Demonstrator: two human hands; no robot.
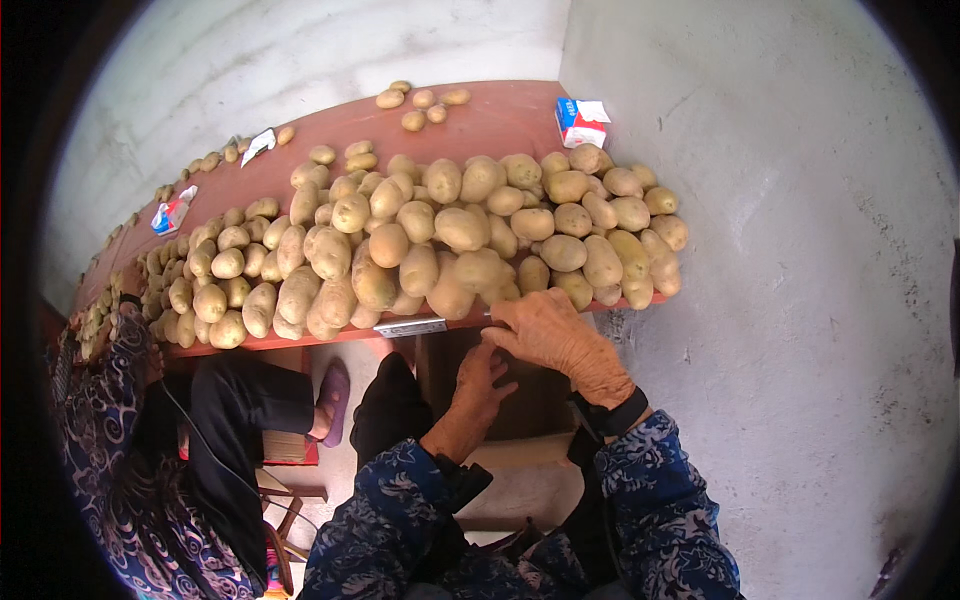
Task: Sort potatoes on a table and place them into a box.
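Note:
My left hand point(474, 394) is raised in front of the table edge with its fingers apart and nothing seen in it. Its fingertips come close to the fingers of my right hand point(559, 334), which is at the front edge of the potato pile point(450, 229). The right thumb and forefinger are nearly together beside a small shiny bit. Whether they pinch it is unclear. Below both hands, an open cardboard box point(517, 442) stands between my knees, its inside dark. A metal plate point(410, 327) lies along the table edge, left of the right hand.
Potatoes heap along the reddish-brown table point(510, 112) to its front edge. Smaller potatoes point(414, 120) lie towards the back. Two tissue boxes point(581, 124) stand on the table, one at far left. A wall point(787, 262) rises at right. Another person point(142, 450) sits close at left.

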